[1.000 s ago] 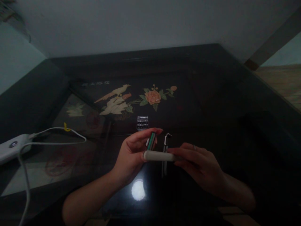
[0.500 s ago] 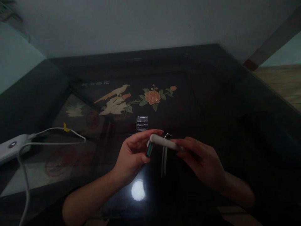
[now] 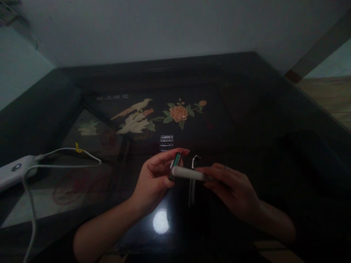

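Your left hand [image 3: 152, 173] held a thin green-edged block [image 3: 177, 160] upright, thumb below and fingers nearly closed around it. Your right hand [image 3: 233, 186] pinched the right end of a pale stick [image 3: 190, 174]. Both pieces were up over the desk [image 3: 246, 109], the stick's left end overlapping the block; whether they touched or were joined, you couldn't tell. A slim metal piece [image 3: 193, 162] showed behind the stick, a clear case [image 3: 166, 143] lay farther off, and a white box [image 3: 17, 170] with a cord [image 3: 63, 166] sat far left.
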The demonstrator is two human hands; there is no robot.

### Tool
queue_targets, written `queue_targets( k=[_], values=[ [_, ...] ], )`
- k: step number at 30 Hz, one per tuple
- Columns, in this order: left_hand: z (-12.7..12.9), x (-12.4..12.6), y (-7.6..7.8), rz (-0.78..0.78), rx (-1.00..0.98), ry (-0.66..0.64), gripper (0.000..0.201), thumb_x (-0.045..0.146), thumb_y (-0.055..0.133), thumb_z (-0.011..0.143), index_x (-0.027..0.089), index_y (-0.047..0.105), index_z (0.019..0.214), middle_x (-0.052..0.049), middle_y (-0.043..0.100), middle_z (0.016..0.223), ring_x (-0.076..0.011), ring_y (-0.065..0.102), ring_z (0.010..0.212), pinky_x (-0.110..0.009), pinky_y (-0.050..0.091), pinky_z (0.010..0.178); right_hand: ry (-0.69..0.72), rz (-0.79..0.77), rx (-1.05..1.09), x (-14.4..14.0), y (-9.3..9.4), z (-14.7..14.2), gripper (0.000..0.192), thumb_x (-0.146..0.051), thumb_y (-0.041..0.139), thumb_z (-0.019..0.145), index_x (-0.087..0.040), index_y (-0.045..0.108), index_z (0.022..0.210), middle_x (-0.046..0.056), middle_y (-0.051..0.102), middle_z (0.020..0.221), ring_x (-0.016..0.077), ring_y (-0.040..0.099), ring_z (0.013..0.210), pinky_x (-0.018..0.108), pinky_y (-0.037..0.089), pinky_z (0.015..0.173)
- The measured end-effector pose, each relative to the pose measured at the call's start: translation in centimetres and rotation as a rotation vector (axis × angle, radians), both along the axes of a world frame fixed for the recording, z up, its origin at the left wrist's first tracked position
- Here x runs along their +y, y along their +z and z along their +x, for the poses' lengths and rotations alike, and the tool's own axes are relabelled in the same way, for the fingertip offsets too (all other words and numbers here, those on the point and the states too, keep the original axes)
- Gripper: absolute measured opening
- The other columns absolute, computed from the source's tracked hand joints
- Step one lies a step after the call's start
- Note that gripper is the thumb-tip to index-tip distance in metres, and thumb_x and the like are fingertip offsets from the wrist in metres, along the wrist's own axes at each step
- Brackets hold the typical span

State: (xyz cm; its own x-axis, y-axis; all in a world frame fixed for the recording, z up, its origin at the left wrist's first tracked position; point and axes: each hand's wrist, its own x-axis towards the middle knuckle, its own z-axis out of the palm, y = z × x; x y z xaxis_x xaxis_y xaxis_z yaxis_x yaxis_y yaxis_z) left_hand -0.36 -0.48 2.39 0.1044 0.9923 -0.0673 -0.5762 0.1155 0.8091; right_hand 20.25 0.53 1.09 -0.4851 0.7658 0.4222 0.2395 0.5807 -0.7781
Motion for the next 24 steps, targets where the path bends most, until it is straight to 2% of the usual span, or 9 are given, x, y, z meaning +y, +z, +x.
queue_targets(
  k=[3,8,12,17,22,24],
  values=[
    [0.03,-0.03,0.1,-0.002,-0.019,-0.017,0.045,0.031,0.092,0.053,0.027,0.077,0.095,-0.004,0.077,0.103,-0.0186,0.07,0.091,-0.026,0.054,0.084,-0.073,-0.009,0.002,0.07,0.05,0.02,0.031,-0.015,0.055,0.093,-0.027,0.06,0.121,0.001,0.067,0.087,0.0123,0.062,0.071,0.021,0.053,0.063],
    [0.04,0.03,0.13,0.017,-0.002,-0.009,0.043,0.03,0.09,0.058,0.026,0.077,0.099,-0.005,0.075,0.108,-0.0164,0.07,0.087,-0.023,0.055,0.077,0.037,0.005,0.008,0.04,-0.05,-0.07,0.033,-0.017,0.052,0.095,-0.027,0.058,0.125,0.0,0.064,0.082,0.0112,0.06,0.064,0.02,0.05,0.056],
    [0.13,0.08,-0.04,0.019,-0.012,-0.001,0.044,0.032,0.092,0.053,0.026,0.078,0.095,-0.004,0.077,0.101,-0.0197,0.071,0.091,-0.027,0.055,0.083,-0.067,-0.017,-0.009,0.2,0.1,-0.04,0.03,-0.016,0.053,0.094,-0.027,0.06,0.121,0.001,0.067,0.085,0.0131,0.063,0.071,0.022,0.053,0.062],
    [0.04,0.16,-0.14,0.021,0.009,0.011,0.045,0.03,0.09,0.057,0.026,0.076,0.099,-0.006,0.075,0.109,-0.0173,0.07,0.084,-0.025,0.055,0.074,0.036,0.021,0.015,0.24,0.33,-0.12,0.03,-0.018,0.053,0.094,-0.025,0.06,0.122,0.0,0.065,0.079,0.0109,0.059,0.062,0.019,0.049,0.054],
    [0.07,0.21,0.04,0.008,-0.003,0.005,0.043,0.031,0.091,0.054,0.027,0.077,0.095,-0.004,0.077,0.103,-0.0196,0.07,0.091,-0.028,0.054,0.084,-0.07,-0.031,-0.015,0.32,0.3,-0.1,0.029,-0.015,0.053,0.093,-0.026,0.06,0.12,0.001,0.067,0.086,0.0127,0.063,0.071,0.021,0.052,0.062],
    [0.05,0.23,0.07,0.02,-0.002,0.004,0.044,0.033,0.091,0.056,0.026,0.077,0.097,-0.004,0.076,0.105,-0.0166,0.07,0.088,-0.024,0.054,0.081,-0.039,-0.014,-0.006,0.28,0.23,-0.04,0.029,-0.016,0.053,0.094,-0.026,0.06,0.121,0.001,0.066,0.084,0.0117,0.062,0.068,0.02,0.052,0.06]
  ],
)
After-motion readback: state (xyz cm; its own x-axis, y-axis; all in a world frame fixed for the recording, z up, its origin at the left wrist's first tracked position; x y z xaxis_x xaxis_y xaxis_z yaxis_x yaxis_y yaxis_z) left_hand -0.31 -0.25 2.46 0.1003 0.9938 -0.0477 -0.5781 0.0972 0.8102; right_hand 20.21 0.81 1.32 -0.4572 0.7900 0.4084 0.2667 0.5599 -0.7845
